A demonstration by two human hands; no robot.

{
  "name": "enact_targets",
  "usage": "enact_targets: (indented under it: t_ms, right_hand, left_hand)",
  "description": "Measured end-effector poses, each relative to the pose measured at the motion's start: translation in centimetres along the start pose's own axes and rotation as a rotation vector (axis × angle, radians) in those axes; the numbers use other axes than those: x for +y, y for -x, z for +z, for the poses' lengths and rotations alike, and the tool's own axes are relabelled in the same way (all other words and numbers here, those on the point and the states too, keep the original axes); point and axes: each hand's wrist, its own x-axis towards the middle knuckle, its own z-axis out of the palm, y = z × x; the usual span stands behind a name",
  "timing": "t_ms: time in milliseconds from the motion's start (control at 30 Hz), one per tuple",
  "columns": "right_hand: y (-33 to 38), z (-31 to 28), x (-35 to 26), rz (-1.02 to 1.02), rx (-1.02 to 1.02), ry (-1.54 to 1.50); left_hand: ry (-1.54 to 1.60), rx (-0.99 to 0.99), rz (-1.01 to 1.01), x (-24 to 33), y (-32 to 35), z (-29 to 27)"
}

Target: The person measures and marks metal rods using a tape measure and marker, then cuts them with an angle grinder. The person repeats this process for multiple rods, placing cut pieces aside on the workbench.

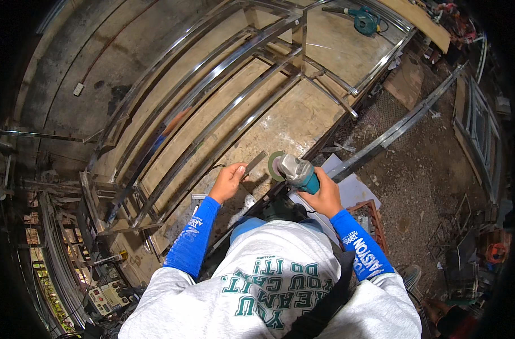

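My left hand (228,182) pinches a small flat metal piece (255,164), which points up and to the right toward the disc. An angle grinder (299,172) with a teal body and grey head is gripped in my right hand (325,195). Its round greenish disc (275,166) faces the metal piece, with a narrow gap between them. Whether the disc is spinning I cannot tell. Beyond both hands, a shiny metal tube frame (212,85) lies across a wooden worktable (280,127).
A teal power blower (366,21) rests at the table's far end. To the right, a long metal bar (401,124) slants above the gravel floor, near a red crate (370,226). A control box (107,298) stands at lower left. A metal window frame (477,133) leans far right.
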Motion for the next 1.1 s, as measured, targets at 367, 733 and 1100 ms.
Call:
enact_targets:
  t_ms: [367,733,1100]
  right_hand:
    - [-0.7,2.5,0.4,0.019,0.063,-0.217]
    - [0.6,1.8,11.4,0.393,0.032,-0.897]
    - [-4.5,-0.8,12.0,0.492,0.213,-1.064]
  left_hand:
    - [0.031,-0.144,0.006,1.5,-0.3,-1.5]
    - [-0.642,0.066,0.203,-3.9,-2.0,3.2]
    - [-0.465,0.139,0.146,-3.8,8.7,9.9]
